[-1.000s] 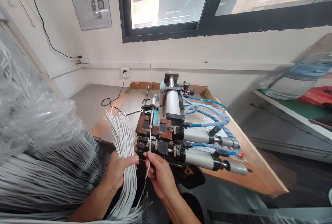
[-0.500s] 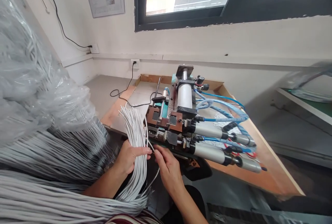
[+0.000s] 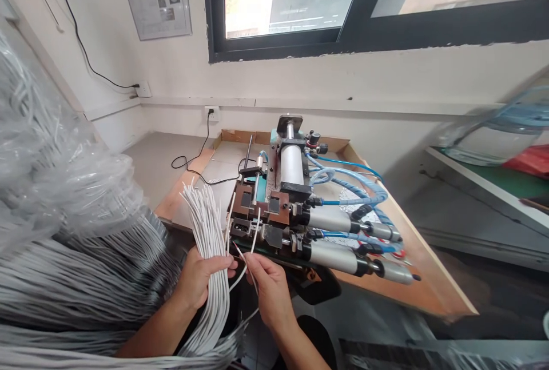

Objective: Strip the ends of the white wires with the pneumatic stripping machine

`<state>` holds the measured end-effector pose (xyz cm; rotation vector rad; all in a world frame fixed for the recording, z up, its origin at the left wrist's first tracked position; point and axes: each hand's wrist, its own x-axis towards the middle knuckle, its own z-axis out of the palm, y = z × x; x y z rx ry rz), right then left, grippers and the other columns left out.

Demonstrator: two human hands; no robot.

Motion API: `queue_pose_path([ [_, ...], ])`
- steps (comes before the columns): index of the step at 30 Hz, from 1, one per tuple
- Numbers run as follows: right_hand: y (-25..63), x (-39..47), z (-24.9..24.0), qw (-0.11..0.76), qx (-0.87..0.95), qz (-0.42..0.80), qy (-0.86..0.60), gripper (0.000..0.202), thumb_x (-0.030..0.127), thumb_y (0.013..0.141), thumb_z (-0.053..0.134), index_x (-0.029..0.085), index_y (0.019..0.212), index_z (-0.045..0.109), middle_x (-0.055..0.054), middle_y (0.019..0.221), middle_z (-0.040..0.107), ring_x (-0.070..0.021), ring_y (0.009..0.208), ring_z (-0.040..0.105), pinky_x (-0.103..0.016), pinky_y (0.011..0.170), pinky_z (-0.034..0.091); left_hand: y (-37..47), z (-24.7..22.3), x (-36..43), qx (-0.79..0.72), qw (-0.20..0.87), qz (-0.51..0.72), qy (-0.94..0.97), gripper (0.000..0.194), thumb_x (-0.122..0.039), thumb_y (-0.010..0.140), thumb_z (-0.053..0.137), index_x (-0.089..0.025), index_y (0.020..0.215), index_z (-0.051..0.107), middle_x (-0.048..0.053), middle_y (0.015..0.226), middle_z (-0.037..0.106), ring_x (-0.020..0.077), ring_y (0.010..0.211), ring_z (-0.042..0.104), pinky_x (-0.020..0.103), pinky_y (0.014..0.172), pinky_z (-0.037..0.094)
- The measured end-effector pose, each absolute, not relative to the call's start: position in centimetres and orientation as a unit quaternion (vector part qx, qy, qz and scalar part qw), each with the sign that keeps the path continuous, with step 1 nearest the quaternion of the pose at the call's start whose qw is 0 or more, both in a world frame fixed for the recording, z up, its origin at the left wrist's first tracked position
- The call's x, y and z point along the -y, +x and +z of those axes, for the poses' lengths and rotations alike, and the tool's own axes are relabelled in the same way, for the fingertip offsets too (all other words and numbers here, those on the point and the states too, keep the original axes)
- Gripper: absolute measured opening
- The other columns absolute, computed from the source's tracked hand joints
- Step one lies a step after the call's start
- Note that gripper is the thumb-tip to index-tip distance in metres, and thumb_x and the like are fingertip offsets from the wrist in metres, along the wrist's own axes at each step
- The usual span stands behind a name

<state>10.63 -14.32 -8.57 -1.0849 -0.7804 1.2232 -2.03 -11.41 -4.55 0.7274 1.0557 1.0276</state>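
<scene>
My left hand [image 3: 201,275] is wrapped round a thick bundle of white cables [image 3: 210,233], whose cut ends fan out above the fist. Just right of it, my right hand [image 3: 268,284] pinches a thin white cable [image 3: 241,254] between thumb and fingertips. Another loose cable [image 3: 256,235] rises past the right fingertips toward the machine's front. Both hands are in front of a pneumatic machine [image 3: 274,204] with brown plates and silver cylinders.
Large masses of grey-white cable [image 3: 77,278], partly under clear plastic [image 3: 77,170], fill the left side. Blue air hoses [image 3: 369,187] curl over the wooden bench [image 3: 446,295]. A green-topped shelf [image 3: 493,181] stands at right.
The view has shifted, so the machine and both hands appear further left. A loose cable now stands up between my right hand and the machine, and the pinched cable's tip points up and left.
</scene>
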Motion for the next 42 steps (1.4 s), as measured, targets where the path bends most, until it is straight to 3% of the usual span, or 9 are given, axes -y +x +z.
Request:
queue_pose_path([
  [13,11.4,13.4,-7.7,0.602,0.282,0.608,-0.434,0.035,0.043,0.066,0.063,0.016,0.048,0.051,0.005,0.045,0.034,-0.0086,0.045,0.024,-0.024,0.045,0.021,-1.6,-3.9,11.1,-0.480,0.683,0.446,0.324,0.017,-0.014,0.050,0.073,-0.009,0.065,0.066,0.006,0.060,0.067,0.0202,0.059,0.064,0.033,0.059,0.052],
  [19,11.7,13.6,-8.1,0.596,0.381,0.535,-0.462,0.034,0.042,0.076,0.054,0.015,0.056,0.058,0.003,0.048,0.038,-0.0102,0.049,0.031,-0.023,0.049,0.026,-1.4,-3.5,11.4,-0.484,0.664,0.470,0.322,0.019,-0.013,0.049,0.074,-0.010,0.065,0.064,0.002,0.056,0.064,0.0190,0.054,0.063,0.030,0.052,0.051],
  [21,12.1,14.0,-9.3,0.557,0.455,0.484,-0.499,0.036,0.041,0.079,0.049,0.016,0.053,0.057,0.003,0.048,0.040,-0.0109,0.049,0.034,-0.024,0.050,0.028,-1.4,-3.5,11.5,-0.484,0.658,0.477,0.324,0.017,-0.013,0.050,0.073,-0.011,0.064,0.063,0.001,0.055,0.064,0.0184,0.053,0.062,0.028,0.051,0.050],
  [24,12.6,14.7,-12.3,0.387,0.566,0.380,-0.621,0.030,0.032,0.076,0.052,0.018,0.049,0.059,-0.001,0.050,0.051,-0.0153,0.054,0.046,-0.026,0.054,0.035,-1.5,-3.5,11.5,-0.475,0.650,0.489,0.335,0.014,-0.012,0.051,0.073,-0.012,0.061,0.064,0.000,0.053,0.064,0.0171,0.054,0.061,0.028,0.053,0.048],
  [27,12.8,15.4,-14.0,0.276,0.576,0.292,-0.712,0.010,0.021,0.067,0.060,0.018,0.065,0.069,-0.012,0.073,0.065,-0.0271,0.076,0.056,-0.035,0.067,0.040,-1.4,-3.7,11.2,-0.454,0.635,0.506,0.367,0.014,-0.010,0.052,0.073,-0.013,0.064,0.066,0.000,0.060,0.066,0.0160,0.061,0.060,0.028,0.065,0.047],
  [29,12.6,15.5,-13.3,0.347,0.579,0.299,-0.674,0.020,0.022,0.072,0.056,0.018,0.085,0.070,-0.015,0.091,0.064,-0.0299,0.090,0.054,-0.038,0.077,0.039,-1.3,-3.8,11.2,-0.443,0.628,0.509,0.387,0.017,-0.009,0.053,0.072,-0.013,0.068,0.068,0.000,0.067,0.068,0.0153,0.066,0.059,0.027,0.070,0.045],
  [31,12.2,15.3,-11.5,0.451,0.590,0.360,-0.565,0.026,0.027,0.079,0.049,0.021,0.096,0.068,-0.011,0.095,0.064,-0.0257,0.090,0.055,-0.035,0.080,0.039,-1.0,-3.7,11.2,-0.431,0.631,0.505,0.401,0.018,-0.008,0.053,0.072,-0.012,0.069,0.068,0.000,0.067,0.067,0.0143,0.064,0.057,0.025,0.067,0.044],
  [36,10.6,14.5,-8.1,0.578,0.487,0.489,-0.436,0.019,0.032,0.076,0.057,0.021,0.083,0.071,-0.001,0.063,0.056,-0.0141,0.059,0.048,-0.025,0.057,0.039,-0.6,-3.2,11.2,-0.413,0.635,0.508,0.411,0.016,-0.011,0.053,0.071,-0.013,0.068,0.066,-0.001,0.061,0.063,0.0129,0.056,0.055,0.025,0.056,0.044],
  [42,10.2,14.1,-9.0,0.662,0.302,0.550,-0.411,0.015,0.031,0.070,0.064,0.016,0.068,0.067,0.002,0.054,0.052,-0.0091,0.050,0.040,-0.021,0.048,0.032,-0.6,-2.7,10.7,-0.420,0.654,0.476,0.413,0.011,-0.016,0.055,0.071,-0.011,0.063,0.065,0.002,0.053,0.062,0.0157,0.049,0.057,0.028,0.050,0.046],
])
